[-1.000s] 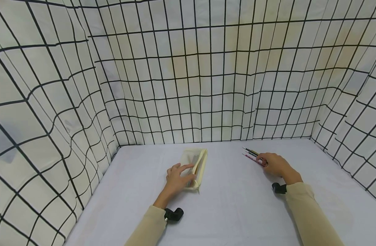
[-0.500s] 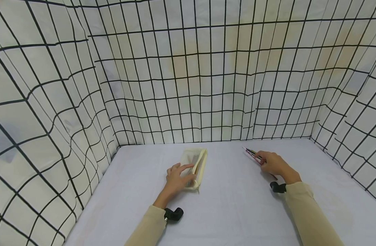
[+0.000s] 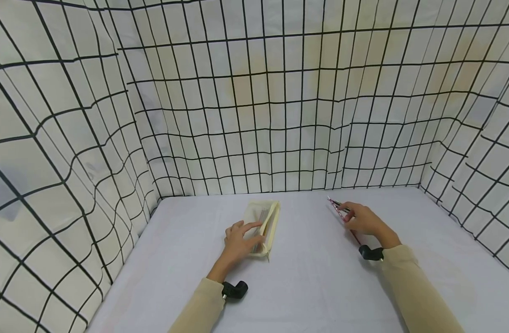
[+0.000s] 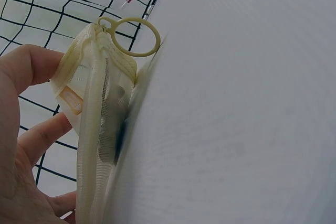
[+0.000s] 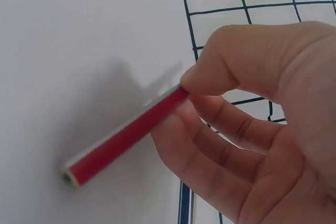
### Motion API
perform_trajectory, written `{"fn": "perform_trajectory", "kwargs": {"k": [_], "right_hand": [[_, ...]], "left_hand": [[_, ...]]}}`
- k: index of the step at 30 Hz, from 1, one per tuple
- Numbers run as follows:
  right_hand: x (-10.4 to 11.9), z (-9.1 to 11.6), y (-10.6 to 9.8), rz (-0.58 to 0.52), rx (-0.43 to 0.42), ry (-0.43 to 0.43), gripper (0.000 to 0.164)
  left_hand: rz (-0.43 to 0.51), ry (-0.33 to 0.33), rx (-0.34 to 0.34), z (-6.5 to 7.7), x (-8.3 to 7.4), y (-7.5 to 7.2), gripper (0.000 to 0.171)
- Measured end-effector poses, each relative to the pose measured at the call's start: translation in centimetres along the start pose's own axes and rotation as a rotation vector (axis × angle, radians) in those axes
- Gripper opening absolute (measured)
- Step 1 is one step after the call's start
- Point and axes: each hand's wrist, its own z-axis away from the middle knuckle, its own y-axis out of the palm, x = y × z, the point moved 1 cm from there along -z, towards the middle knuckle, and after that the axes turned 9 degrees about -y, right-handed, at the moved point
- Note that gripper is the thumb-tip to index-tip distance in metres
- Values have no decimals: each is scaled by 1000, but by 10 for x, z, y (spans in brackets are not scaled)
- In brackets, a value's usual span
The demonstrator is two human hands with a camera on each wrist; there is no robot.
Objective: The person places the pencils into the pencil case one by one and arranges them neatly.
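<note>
In the head view a pale yellow mesh pencil case [image 3: 275,222] lies on the white table with its zip side parted. My left hand [image 3: 239,240] holds its near edge, thumb and forefinger at the opening. Through the mesh several slim things show, and a yellow ring [image 4: 137,38] hangs from the case's end. To the right, my right hand [image 3: 364,221] pinches a red pencil [image 5: 128,137] between thumb and fingers, its flat end toward the wrist. Dark pencils [image 3: 343,209] lie beneath the fingers, partly hidden by them; a dark striped one [image 5: 185,203] shows in the right wrist view.
A white cloth-covered table [image 3: 304,282] spreads between and in front of both arms. Black grid netting [image 3: 279,115] over white sheeting rises at the back and on both sides. Each wrist carries a small black camera [image 3: 235,290].
The right hand has shifted slightly left and now has the red pencil turned, its end sticking out toward the wrist, apart from the dark pencils. The left hand and pencil case stay put.
</note>
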Motion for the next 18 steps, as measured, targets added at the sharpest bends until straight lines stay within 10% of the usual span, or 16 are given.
{"fn": "perform_trajectory", "kwargs": {"k": [18], "right_hand": [[22,-6,15,-365,-37,88,60]], "left_hand": [[-2,3,-8,0,0,1,47]]}}
